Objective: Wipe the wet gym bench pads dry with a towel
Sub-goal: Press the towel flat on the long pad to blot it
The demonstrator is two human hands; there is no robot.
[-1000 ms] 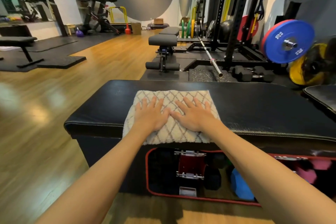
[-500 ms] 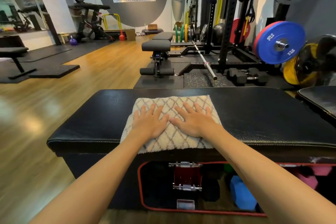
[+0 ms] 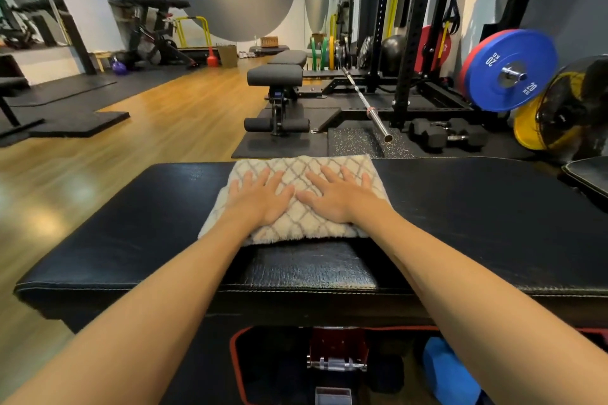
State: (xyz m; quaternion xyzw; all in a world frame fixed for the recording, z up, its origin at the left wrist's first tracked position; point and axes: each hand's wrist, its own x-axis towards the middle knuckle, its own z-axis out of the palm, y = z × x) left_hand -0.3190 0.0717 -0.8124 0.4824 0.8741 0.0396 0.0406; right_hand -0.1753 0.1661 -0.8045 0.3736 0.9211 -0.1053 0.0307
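Towel (image 3: 297, 194): sliding away to the far edge of the black surface (image 3: 493, 223).
Left grip (image 3: 260, 199), right grip (image 3: 335, 197): flat, released, pressing down.
Strip behind grips: getting wiped.

Beyond the hands, a padded exercise bench (image 3: 275, 76) stands on the wooden floor (image 3: 158, 128). Ahead and right lie a barbell (image 3: 368, 105), black dumbbells (image 3: 442, 135) and a blue weight plate (image 3: 511, 71).

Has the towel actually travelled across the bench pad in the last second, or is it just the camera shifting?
Yes. The towel slid away from the person: it overhung the bench pad's near edge, and now bare pad shows in front of it while its far edge reaches the pad's far edge.
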